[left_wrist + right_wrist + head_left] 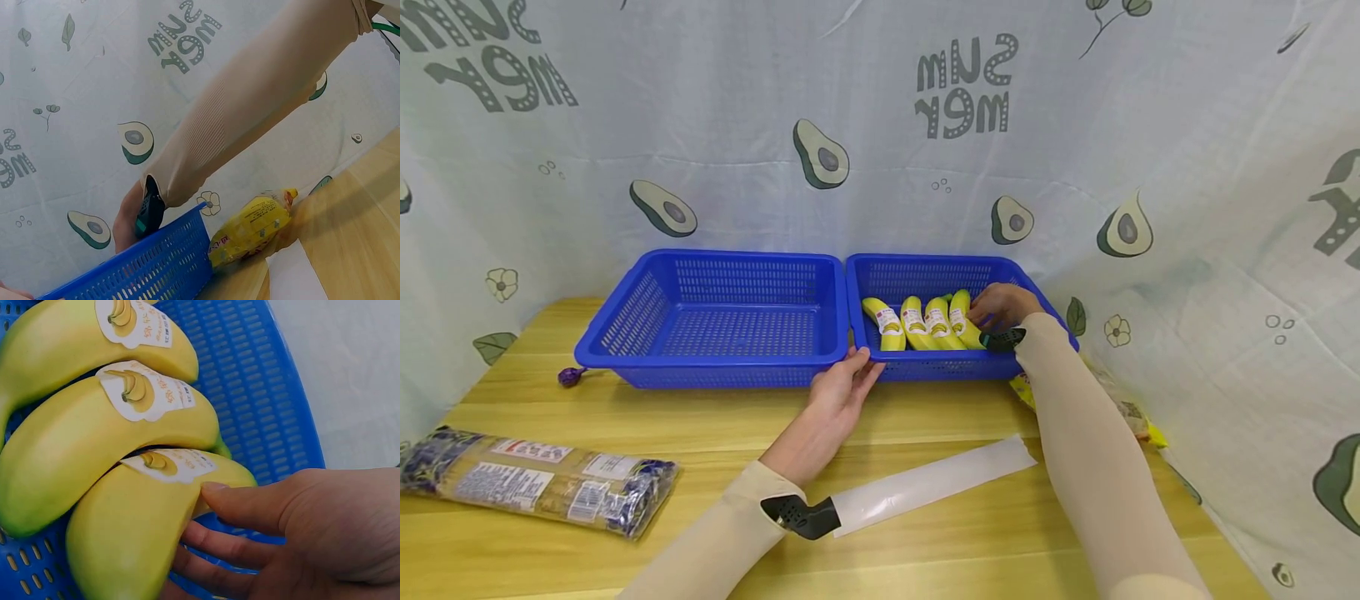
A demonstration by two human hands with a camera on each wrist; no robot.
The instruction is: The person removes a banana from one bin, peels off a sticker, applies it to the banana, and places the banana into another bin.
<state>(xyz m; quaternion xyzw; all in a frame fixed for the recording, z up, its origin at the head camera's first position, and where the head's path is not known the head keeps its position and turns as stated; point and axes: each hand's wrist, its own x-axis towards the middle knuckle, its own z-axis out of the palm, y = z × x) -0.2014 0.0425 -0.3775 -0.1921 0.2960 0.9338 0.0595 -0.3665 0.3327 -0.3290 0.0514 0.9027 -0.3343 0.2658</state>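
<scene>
Several yellow bananas with white labels lie side by side in the right-hand blue basket. My right hand reaches into that basket and holds the rightmost banana. In the right wrist view the thumb presses its edge while the fingers curl along its side, partly hidden. At the basket's near left corner, my left hand grips the rim, thumb on top and fingers below. The left wrist view shows the basket's side wall and only a sliver of that hand.
Left of it stands a second blue basket with nothing in it. A clear noodle-like package lies front left, a purple lollipop behind it. A white strip extends from the left wrist device. A yellow bag lies right of the baskets.
</scene>
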